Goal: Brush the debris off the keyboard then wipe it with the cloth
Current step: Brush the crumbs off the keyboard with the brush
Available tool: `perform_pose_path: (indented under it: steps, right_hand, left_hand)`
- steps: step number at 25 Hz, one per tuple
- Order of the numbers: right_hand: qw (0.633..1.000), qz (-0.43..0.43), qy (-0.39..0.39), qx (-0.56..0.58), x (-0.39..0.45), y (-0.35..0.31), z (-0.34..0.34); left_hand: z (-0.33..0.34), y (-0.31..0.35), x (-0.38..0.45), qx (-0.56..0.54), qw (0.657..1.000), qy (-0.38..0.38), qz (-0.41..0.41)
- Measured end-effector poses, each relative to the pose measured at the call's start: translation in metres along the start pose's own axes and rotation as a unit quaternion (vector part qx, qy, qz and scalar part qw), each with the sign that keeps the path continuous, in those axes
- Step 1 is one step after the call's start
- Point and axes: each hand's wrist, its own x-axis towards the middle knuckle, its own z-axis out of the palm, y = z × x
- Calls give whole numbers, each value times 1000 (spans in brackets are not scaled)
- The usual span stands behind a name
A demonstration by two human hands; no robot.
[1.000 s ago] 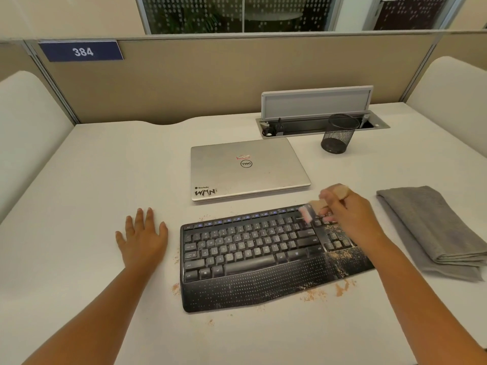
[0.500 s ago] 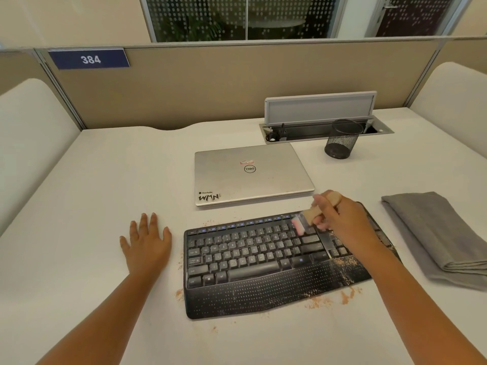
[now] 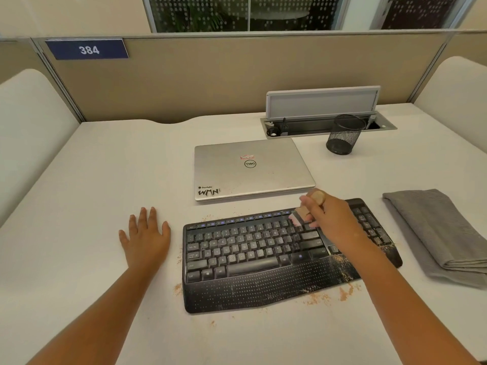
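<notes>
A black keyboard (image 3: 253, 259) lies on the white desk, dusted with tan debris (image 3: 345, 264) on its right palm rest. More crumbs lie on the desk along its front edge and left side. My right hand (image 3: 334, 219) grips a small wooden-handled brush (image 3: 299, 216), whose pale bristles touch the upper right keys. My left hand (image 3: 145, 238) rests flat on the desk, fingers spread, just left of the keyboard. A folded grey cloth (image 3: 437, 233) lies on the desk to the right of the keyboard.
A closed silver laptop (image 3: 250, 169) sits right behind the keyboard. A black mesh pen cup (image 3: 342, 138) and an open cable box (image 3: 324, 122) stand at the back right. Beige partition walls enclose the desk on three sides.
My right hand has carried the brush a little leftward along the top key rows. The left hand has stayed flat on the desk. The camera view has shifted slightly.
</notes>
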Motion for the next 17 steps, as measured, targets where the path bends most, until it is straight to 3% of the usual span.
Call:
perform_pose_path:
  steps: [4,8,13,17]
  right_hand:
    - [998,20,-22,-51,-2,-4,-5]
    - [1000,-2,7,-1,4,-11,-8]
    - [998,7,-37,-46,-2,-14,4]
    - [1000,16,-3,-16,6,-22,-2]
  left_hand:
    - [0,1,0,1,1000,0,-1]
    - [1,1,0,0,1000,2,-2]
    - [0,1,-1,0,1000,0,-4]
    - [0,1,-1,2,1000,-1,-5]
